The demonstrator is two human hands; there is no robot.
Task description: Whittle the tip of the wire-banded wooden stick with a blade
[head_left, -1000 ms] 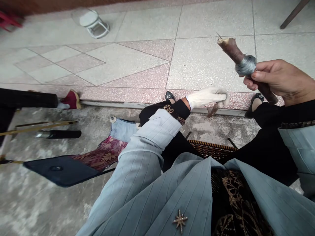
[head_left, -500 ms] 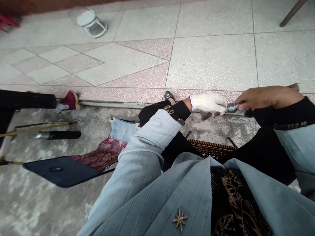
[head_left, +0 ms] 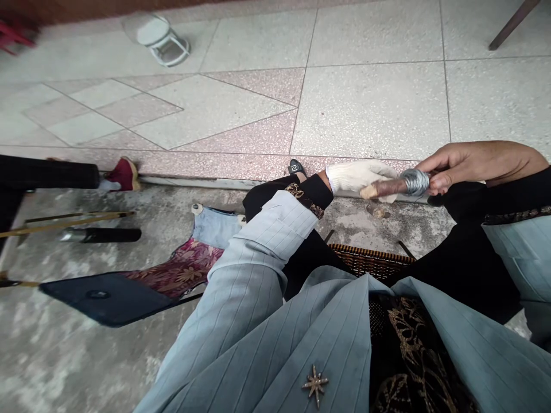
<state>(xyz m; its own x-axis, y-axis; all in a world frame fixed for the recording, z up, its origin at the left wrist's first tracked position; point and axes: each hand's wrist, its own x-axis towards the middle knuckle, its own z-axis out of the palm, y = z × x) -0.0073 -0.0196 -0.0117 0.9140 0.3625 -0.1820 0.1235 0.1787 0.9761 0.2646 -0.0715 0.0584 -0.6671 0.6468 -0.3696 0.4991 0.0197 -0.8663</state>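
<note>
My bare right hand point(head_left: 477, 163) grips a brown stick point(head_left: 387, 187) by a band of grey wire wound round it point(head_left: 415, 181). It holds the stick level, pointing left, just above the step edge. My left hand point(head_left: 359, 175) wears a white glove, and its fingers curl round the stick's pale cut end. A small brown offcut point(head_left: 377, 211) lies on the concrete below both hands. My knees in black trousers and my grey striped sleeves fill the foreground.
A woven basket point(head_left: 365, 261) sits between my legs. Patterned and denim cloth point(head_left: 189, 261), a dark cloth point(head_left: 107, 295), thin sticks and a black tube point(head_left: 103, 235) lie to the left. Another person's leg with a red shoe point(head_left: 123, 174) reaches in. A white stool point(head_left: 161, 37) stands far off.
My right hand swung the stick down from an upright raised position to level against the gloved hand. The small brown piece the glove held now lies on the concrete.
</note>
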